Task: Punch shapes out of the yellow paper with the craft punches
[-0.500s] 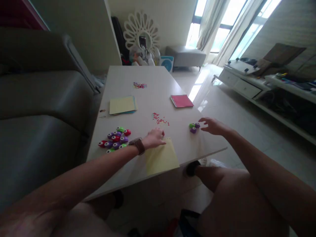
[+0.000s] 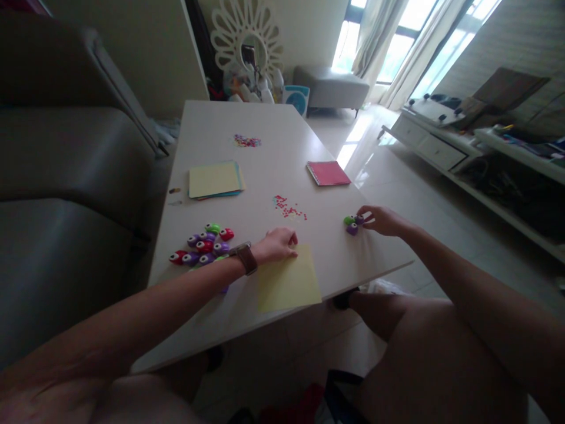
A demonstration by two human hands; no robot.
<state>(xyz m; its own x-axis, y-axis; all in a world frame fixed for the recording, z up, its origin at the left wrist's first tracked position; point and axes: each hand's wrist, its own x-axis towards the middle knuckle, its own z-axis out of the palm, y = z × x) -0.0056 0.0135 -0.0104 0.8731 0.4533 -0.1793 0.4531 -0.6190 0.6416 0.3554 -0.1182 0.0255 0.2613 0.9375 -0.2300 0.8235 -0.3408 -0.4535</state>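
Observation:
My left hand (image 2: 280, 244), with a brown-strapped watch above it, lies at the top edge of a yellow sheet of paper (image 2: 289, 282). Its fingers are curled in, and whatever they hold is hidden. Over at the right, my right hand (image 2: 377, 219) closes its fingertips round a small purple piece with an eye-like spot (image 2: 359, 219). A green piece (image 2: 348, 220) and another purple piece (image 2: 352, 229) touch it on the table. Left of my watch lies a cluster of similar red, purple and green pieces (image 2: 205, 245), partly covered by my forearm.
Tiny red bits (image 2: 289, 209) are scattered mid-table, and a mixed-colour pile (image 2: 247, 141) lies further back. A stack of coloured paper (image 2: 214, 179) is at left, a red notebook (image 2: 329, 173) at right. A sofa (image 2: 66, 153) flanks the white table (image 2: 265, 121).
My right hand has moved in on the little group and taken hold of a purple piece. The left hand's fingers have curled in at the sheet's edge. The view has shifted slightly.

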